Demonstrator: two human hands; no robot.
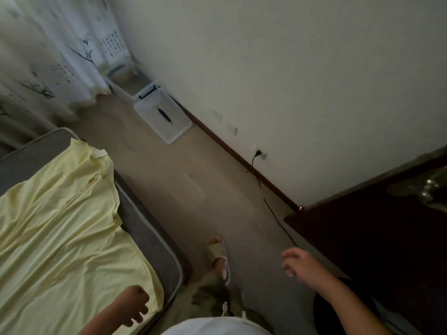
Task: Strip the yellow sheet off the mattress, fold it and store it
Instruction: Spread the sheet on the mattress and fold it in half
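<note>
Two hands in view; left hand [135, 304] fingers curled in fist over sheet [60, 226] near edge, no cloth seen in grip; right hand [298, 262] fingers loosely bent, empty, above floor [193, 184]; sheet yellow, rumpled on mattress [150, 235], grey mattress border bare; white bin [163, 117] against wall.

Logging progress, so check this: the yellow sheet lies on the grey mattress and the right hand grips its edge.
Wrong about the hand. The head view shows the right hand gripping nothing, hanging over the floor, apart from the yellow sheet, which does lie on the grey mattress.
</note>
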